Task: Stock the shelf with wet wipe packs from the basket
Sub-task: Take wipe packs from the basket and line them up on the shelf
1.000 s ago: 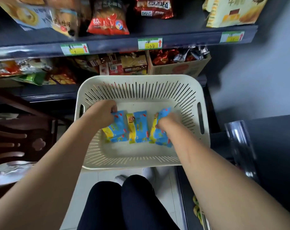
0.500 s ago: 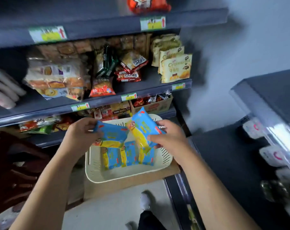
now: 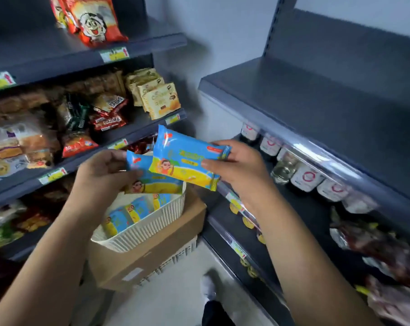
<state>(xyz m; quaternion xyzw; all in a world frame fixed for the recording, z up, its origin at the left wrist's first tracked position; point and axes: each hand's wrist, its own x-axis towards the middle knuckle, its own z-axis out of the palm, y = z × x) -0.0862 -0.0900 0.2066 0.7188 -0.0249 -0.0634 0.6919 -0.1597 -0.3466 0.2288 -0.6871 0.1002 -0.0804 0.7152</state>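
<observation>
Above basket (image 3: 152,229), between two shelf units: left hand (image 3: 103,170) grips first wipe pack (image 3: 154,183) by its left end, thumb over front. Right hand (image 3: 236,168) pinches second wipe pack (image 3: 187,161) at its right end; pack tilted, overlapping first pack's top edge. More packs (image 3: 126,217) lie in basket; basket sits on cardboard box (image 3: 152,255). Bare grey shelf (image 3: 316,107) at right, above row of jars (image 3: 305,177). Snack bags (image 3: 110,111) fill shelves at left.
</observation>
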